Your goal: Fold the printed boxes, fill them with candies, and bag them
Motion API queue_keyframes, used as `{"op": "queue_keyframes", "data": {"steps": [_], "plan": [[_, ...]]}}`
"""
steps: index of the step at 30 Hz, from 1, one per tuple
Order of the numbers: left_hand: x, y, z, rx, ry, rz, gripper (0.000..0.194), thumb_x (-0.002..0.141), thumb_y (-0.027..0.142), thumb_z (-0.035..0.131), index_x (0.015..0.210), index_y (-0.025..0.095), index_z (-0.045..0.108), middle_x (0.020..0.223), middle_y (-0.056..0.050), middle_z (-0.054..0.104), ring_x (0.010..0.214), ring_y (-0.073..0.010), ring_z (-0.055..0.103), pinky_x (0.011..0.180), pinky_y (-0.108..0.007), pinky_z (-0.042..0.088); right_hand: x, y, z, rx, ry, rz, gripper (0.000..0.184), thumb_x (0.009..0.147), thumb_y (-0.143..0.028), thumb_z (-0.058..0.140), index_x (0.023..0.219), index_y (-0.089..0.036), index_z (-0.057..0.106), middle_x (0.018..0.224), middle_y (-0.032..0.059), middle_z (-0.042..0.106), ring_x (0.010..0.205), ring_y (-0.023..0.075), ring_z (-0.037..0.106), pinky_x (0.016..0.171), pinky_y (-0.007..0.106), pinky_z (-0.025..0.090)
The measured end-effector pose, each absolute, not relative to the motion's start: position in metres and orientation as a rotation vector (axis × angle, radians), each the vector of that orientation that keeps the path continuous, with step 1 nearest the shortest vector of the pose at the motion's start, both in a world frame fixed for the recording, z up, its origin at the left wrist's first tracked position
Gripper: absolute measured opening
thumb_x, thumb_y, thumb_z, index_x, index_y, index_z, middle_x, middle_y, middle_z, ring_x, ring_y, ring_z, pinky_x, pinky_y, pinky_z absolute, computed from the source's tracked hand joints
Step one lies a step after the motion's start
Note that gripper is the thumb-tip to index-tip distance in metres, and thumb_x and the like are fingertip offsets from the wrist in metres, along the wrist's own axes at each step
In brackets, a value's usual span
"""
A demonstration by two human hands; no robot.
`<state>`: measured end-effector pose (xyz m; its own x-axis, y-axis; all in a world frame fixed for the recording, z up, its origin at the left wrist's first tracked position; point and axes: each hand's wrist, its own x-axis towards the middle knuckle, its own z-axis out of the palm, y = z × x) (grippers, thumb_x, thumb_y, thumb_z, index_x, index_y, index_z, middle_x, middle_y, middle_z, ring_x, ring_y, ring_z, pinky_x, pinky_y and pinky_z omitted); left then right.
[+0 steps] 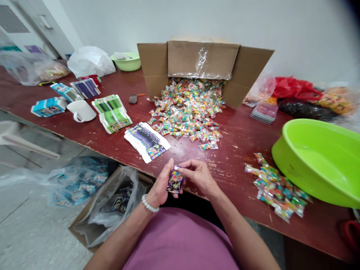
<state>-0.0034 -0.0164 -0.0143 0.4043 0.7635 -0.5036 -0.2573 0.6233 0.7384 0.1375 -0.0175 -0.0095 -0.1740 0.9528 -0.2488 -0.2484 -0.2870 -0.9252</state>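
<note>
A small dark purple candy box (174, 181) with colourful printing is held upright just off the table's front edge. My left hand (161, 187), with a white bead bracelet at the wrist, is wrapped round its left side. At the box's top, the fingers of my right hand (198, 174) pinch the white end flap. What the box holds inside is hidden. Just beyond my hands lies a stack of flat purple-and-white cartons (147, 140). Farther on, a big heap of wrapped candies (189, 108) spills from an open cardboard box (202, 58).
Right, a green basin (306, 168) stands beside a smaller candy pile (277, 187). Left are green cartons (111, 113), a white mug (81, 111) and blue boxes (49, 107). Below the table edge, a lined carton (98, 221) holds dark packets, near a plastic bag of blue packets (81, 183).
</note>
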Motion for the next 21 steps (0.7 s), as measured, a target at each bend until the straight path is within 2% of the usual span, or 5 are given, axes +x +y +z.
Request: {"op": "queue_keyframes", "data": {"steps": [6,8,11,15,21], "plan": [[-0.011,-0.015,-0.021,0.677,1.042,0.647,0.068,0.079,0.075,0.052,0.085,0.01,0.069,0.062,-0.006,0.067,0.039,-0.0125,0.058,0.028,-0.017,0.037,0.136,-0.018,-0.008,-1.144,-0.997,1.59,0.033,0.07,-0.046,0.082,0.072,-0.017,0.066,0.055,0.0003,0.067,0.039,0.0141,0.058,0.038,0.024,0.046],[-0.014,-0.014,-0.021,0.598,1.004,0.633,0.062,0.079,0.069,0.053,0.086,0.01,0.068,0.062,-0.006,0.067,0.039,-0.014,0.059,0.027,-0.019,0.038,0.138,-0.021,-0.012,-1.194,-1.161,1.473,0.032,0.077,-0.049,0.076,0.077,-0.017,0.069,0.068,0.0033,0.072,0.043,0.0144,0.06,0.041,0.026,0.048],[-0.015,-0.015,-0.022,0.47,0.945,0.635,0.05,0.077,0.057,0.053,0.088,0.011,0.067,0.061,-0.005,0.067,0.039,-0.0162,0.06,0.026,-0.022,0.04,0.138,-0.029,-0.024,-1.17,-1.477,1.25,0.026,0.087,-0.046,0.066,0.095,-0.022,0.073,0.109,0.0088,0.072,0.075,0.0197,0.07,0.066,0.034,0.058],[-0.024,-0.018,-0.031,0.561,1.039,0.622,0.052,0.079,0.056,0.041,0.089,0.012,0.066,0.065,-0.006,0.066,0.038,-0.0163,0.057,0.027,-0.025,0.04,0.127,-0.039,-0.047,-1.156,-1.71,1.029,0.04,0.079,-0.039,0.076,0.115,-0.026,0.065,0.127,0.0101,0.062,0.113,0.0277,0.061,0.095,0.046,0.052],[-0.107,-0.045,-0.024,1.325,1.855,0.627,0.062,0.095,0.055,0.014,0.109,0.017,0.061,0.094,-0.01,0.073,0.071,-0.0191,0.07,0.053,-0.028,0.054,0.126,-0.032,-0.069,-1.184,-1.463,1.321,0.07,0.081,-0.049,0.073,0.141,-0.03,0.042,0.134,0.011,0.056,0.087,0.0176,0.064,0.077,0.037,0.057]]}}
